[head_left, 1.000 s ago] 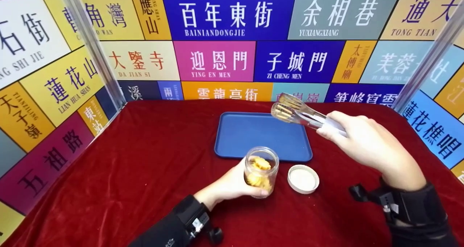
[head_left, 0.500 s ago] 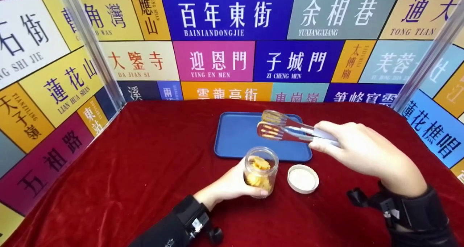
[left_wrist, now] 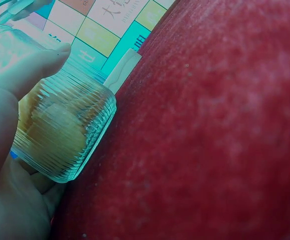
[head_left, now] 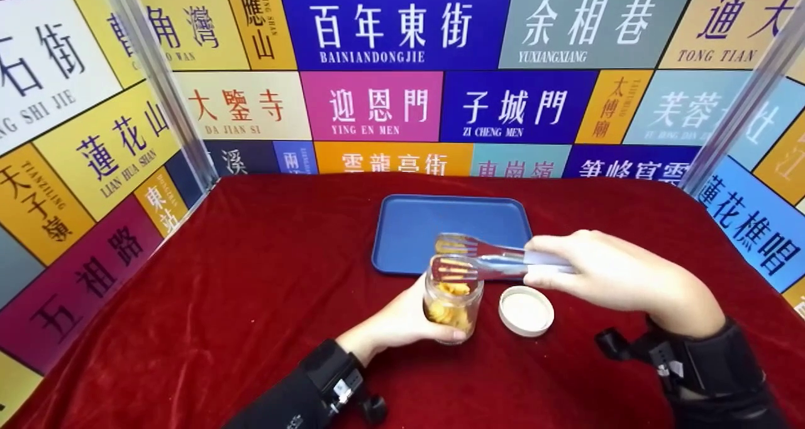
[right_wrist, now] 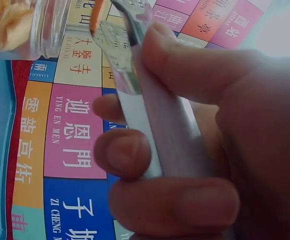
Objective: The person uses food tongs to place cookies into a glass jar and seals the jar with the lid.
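Note:
My left hand [head_left: 402, 316] grips a clear ribbed glass jar [left_wrist: 60, 125] around its side; the jar stands uncapped on the red cloth. Yellowish, wavy-edged snack pieces [head_left: 449, 316] fill its lower part. My right hand [head_left: 604, 272] holds metal tongs [right_wrist: 159, 110] by their pale handles, thumb on one side and fingers on the other. The slotted heads of the tongs overlap the jar's mouth in the head view, spread a little apart, with no snack piece between them. Just right of the jar lies a round off-white lid [head_left: 526, 311].
Behind the jar a blue rectangular tray [head_left: 409, 228] lies on the red cloth [head_left: 283, 259]. Panels with coloured Chinese lettering [head_left: 377, 102] wall off the back and sides. Clear corner posts [head_left: 166, 83] stand at the back left and back right.
My right hand has brought the tongs left and down, from beyond the tray's right edge to over the jar's mouth. The left hand and jar have stayed in place.

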Demonstrator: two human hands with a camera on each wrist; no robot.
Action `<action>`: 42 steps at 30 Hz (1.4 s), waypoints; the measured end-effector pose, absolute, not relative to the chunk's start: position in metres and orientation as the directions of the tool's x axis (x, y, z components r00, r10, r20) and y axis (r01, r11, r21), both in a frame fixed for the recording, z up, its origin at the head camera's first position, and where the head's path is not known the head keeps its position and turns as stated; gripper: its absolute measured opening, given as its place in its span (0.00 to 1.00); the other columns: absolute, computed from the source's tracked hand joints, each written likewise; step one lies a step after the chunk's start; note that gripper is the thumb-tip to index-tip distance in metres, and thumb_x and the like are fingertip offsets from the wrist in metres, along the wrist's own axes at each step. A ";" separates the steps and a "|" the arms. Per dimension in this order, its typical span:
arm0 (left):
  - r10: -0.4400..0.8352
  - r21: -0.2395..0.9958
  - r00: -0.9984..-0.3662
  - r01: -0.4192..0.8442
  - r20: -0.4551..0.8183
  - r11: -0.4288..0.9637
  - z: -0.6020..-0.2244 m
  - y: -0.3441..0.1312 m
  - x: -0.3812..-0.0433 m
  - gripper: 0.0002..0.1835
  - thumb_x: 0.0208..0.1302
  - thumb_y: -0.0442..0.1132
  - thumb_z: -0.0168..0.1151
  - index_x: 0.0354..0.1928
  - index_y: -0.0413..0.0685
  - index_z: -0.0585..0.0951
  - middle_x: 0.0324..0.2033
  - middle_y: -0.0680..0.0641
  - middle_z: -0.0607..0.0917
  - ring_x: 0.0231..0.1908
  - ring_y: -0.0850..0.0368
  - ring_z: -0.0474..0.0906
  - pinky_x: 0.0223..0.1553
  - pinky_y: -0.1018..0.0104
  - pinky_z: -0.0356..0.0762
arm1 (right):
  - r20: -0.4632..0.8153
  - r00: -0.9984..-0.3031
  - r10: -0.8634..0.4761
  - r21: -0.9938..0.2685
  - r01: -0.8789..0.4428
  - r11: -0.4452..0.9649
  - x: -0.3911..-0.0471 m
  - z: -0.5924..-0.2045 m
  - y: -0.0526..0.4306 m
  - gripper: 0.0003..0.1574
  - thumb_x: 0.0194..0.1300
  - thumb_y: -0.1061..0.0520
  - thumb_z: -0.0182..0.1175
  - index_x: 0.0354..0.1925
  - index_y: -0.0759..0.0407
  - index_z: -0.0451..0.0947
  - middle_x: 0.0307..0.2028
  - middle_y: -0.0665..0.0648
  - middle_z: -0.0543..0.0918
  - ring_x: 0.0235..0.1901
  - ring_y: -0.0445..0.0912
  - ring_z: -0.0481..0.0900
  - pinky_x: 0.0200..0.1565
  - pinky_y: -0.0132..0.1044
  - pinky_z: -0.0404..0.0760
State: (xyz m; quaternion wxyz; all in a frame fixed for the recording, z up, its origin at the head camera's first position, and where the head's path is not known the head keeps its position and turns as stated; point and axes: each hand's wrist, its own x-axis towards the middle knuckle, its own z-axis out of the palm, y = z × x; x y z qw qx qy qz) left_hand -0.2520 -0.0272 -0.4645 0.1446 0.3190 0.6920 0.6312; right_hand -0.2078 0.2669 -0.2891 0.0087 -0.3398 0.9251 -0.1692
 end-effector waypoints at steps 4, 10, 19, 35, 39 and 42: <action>0.626 0.963 -0.751 0.268 0.211 -0.003 -0.464 -0.027 -0.252 0.53 0.49 0.33 0.85 0.74 0.59 0.63 0.57 0.54 0.86 0.59 0.57 0.82 0.68 0.62 0.73 | 0.050 -0.776 -0.629 -0.341 -0.605 0.720 -0.208 -0.289 0.267 0.15 0.78 0.32 0.59 0.47 0.37 0.81 0.31 0.37 0.80 0.27 0.35 0.74 0.32 0.33 0.74; 0.623 0.961 -0.751 0.277 0.219 -0.004 -0.464 -0.028 -0.252 0.58 0.49 0.34 0.86 0.77 0.62 0.59 0.58 0.54 0.85 0.59 0.57 0.82 0.69 0.62 0.72 | 0.038 -0.782 -0.622 -0.335 -0.597 0.729 -0.209 -0.290 0.268 0.15 0.78 0.32 0.59 0.49 0.37 0.82 0.33 0.36 0.82 0.29 0.35 0.76 0.34 0.33 0.74; 0.623 0.961 -0.752 0.276 0.217 -0.001 -0.463 -0.028 -0.251 0.57 0.50 0.33 0.85 0.77 0.60 0.60 0.58 0.54 0.85 0.59 0.58 0.81 0.69 0.62 0.72 | 0.035 -0.781 -0.624 -0.339 -0.596 0.728 -0.210 -0.289 0.269 0.15 0.78 0.32 0.59 0.46 0.38 0.82 0.29 0.37 0.80 0.25 0.35 0.73 0.31 0.33 0.73; 0.628 0.966 -0.748 0.259 0.214 -0.021 -0.463 -0.027 -0.251 0.59 0.50 0.32 0.84 0.79 0.62 0.58 0.58 0.53 0.85 0.59 0.57 0.82 0.68 0.62 0.73 | 0.021 -0.798 -0.602 -0.322 -0.575 0.752 -0.209 -0.289 0.270 0.19 0.76 0.32 0.62 0.46 0.42 0.81 0.29 0.38 0.79 0.26 0.35 0.73 0.30 0.34 0.72; 0.625 0.964 -0.751 0.267 0.213 -0.009 -0.463 -0.027 -0.252 0.59 0.50 0.33 0.84 0.80 0.62 0.57 0.59 0.54 0.84 0.59 0.57 0.81 0.68 0.62 0.73 | 0.014 -0.812 -0.584 -0.320 -0.557 0.767 -0.208 -0.288 0.270 0.18 0.75 0.32 0.62 0.45 0.42 0.80 0.29 0.39 0.79 0.26 0.36 0.73 0.31 0.34 0.72; 0.622 0.965 -0.754 0.262 0.209 -0.007 -0.463 -0.028 -0.252 0.58 0.50 0.33 0.85 0.79 0.61 0.58 0.59 0.54 0.84 0.59 0.57 0.81 0.68 0.62 0.73 | 0.022 -0.813 -0.582 -0.322 -0.557 0.766 -0.208 -0.288 0.271 0.17 0.76 0.33 0.62 0.43 0.41 0.79 0.28 0.39 0.78 0.25 0.36 0.72 0.30 0.34 0.71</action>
